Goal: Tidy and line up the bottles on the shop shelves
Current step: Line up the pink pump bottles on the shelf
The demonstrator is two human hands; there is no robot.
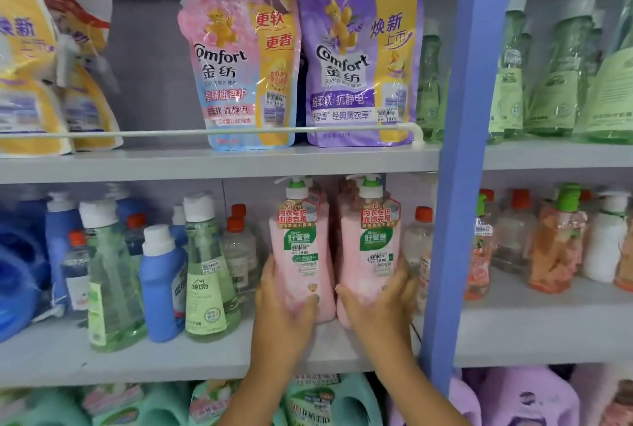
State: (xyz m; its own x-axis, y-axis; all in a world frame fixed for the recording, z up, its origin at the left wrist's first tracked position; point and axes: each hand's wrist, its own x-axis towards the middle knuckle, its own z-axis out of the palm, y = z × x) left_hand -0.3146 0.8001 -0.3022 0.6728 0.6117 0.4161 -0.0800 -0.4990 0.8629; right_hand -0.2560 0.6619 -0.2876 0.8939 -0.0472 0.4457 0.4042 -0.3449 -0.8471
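Pink pump bottles (pixel 301 254) upright, side by side, both hands (pixel 284 305) gripping

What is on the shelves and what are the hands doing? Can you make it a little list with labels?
Left hand: grips the left pink bottle low down
Right hand: grips the right pink bottle low down
Pink bottles: upright, side by side on the middle shelf, labels facing out
Left of them: green bottles and a blue bottle
Shelf above: pink pouch and purple pouch behind a white rail
Right side: blue post
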